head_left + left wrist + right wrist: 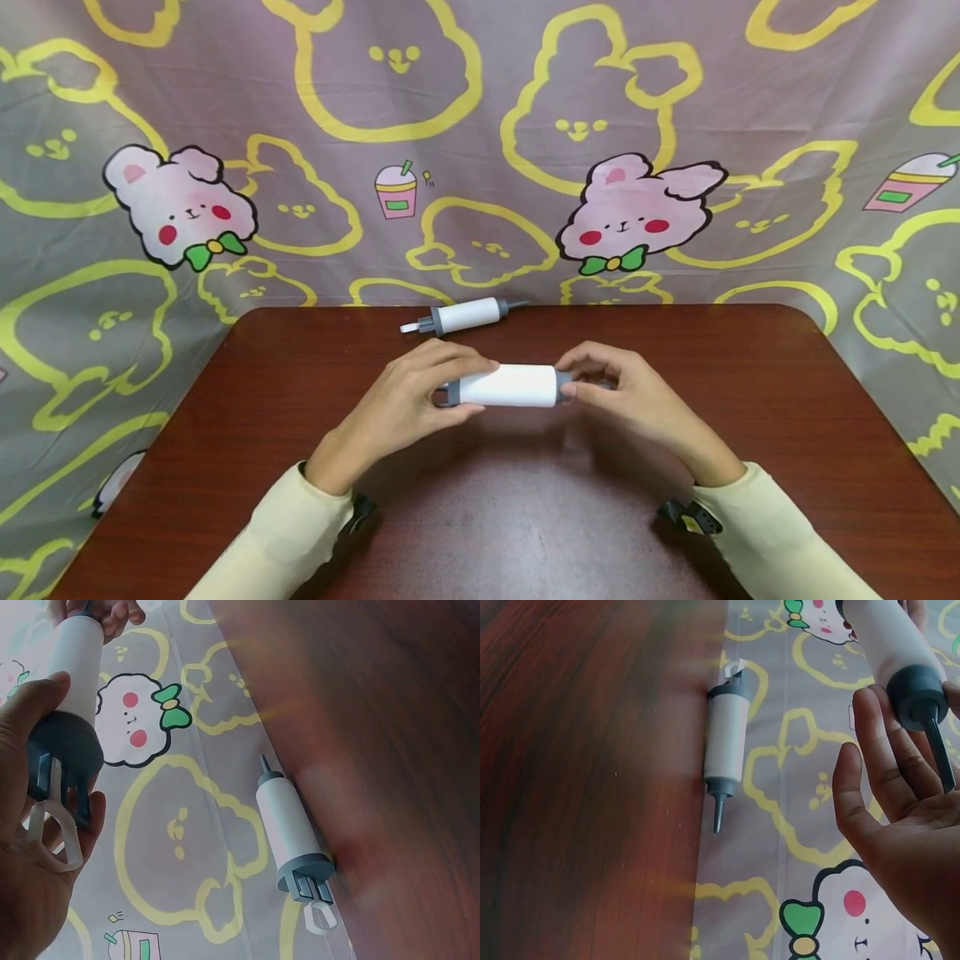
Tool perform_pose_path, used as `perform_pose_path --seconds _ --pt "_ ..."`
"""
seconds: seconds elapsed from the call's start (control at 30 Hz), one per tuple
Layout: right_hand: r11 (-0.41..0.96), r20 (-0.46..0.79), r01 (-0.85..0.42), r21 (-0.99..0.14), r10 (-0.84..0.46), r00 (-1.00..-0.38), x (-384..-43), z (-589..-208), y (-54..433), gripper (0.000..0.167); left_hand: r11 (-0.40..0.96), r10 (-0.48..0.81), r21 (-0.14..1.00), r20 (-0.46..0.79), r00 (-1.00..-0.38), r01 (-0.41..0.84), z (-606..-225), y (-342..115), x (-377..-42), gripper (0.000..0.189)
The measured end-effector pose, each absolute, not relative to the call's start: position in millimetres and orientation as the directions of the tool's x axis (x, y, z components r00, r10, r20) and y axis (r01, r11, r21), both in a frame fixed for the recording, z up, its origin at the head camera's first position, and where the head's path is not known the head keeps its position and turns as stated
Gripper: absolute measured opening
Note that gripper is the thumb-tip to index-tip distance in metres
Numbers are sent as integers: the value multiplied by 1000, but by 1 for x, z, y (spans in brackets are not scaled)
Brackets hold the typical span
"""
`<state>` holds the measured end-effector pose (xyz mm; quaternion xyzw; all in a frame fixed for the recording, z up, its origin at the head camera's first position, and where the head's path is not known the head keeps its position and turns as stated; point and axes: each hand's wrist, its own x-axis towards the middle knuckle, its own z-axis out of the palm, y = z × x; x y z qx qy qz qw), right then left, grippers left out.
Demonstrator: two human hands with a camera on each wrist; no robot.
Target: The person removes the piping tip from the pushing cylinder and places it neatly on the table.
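Note:
A white, syringe-like hand pump [510, 386] with grey ends is held level above the table between both hands. My left hand [408, 387] grips its rear end, thumb and fingers on opposite sides of the barrel. In the left wrist view a pale loop handle [64, 844] sticks out behind the grey collar, close to the palm. My right hand [633, 383] pinches the front grey cap [916, 697] between thumb and fingers. The thin grey nozzle [939, 754] points over the right palm, and the other right fingers are spread.
A second, matching pump [468, 315] lies near the table's back edge, its nozzle towards the right. The dark reddish wooden table [495, 525] ends at a cloth [480, 158] with cartoon figures hanging behind and at both sides.

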<state>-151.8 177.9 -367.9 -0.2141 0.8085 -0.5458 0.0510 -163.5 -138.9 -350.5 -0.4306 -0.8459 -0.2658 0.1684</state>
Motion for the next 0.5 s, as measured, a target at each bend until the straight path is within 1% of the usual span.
perform_pose_path --seconds 0.23,0.5 --pt "303 155 -293 -907 -407 -900 -151 -368 176 24 489 638 299 518 -570 819 -349 -139 -162 48" --pt "328 178 -316 -890 -388 -904 -148 -366 175 29 492 626 314 521 -581 812 -350 -138 -163 49"
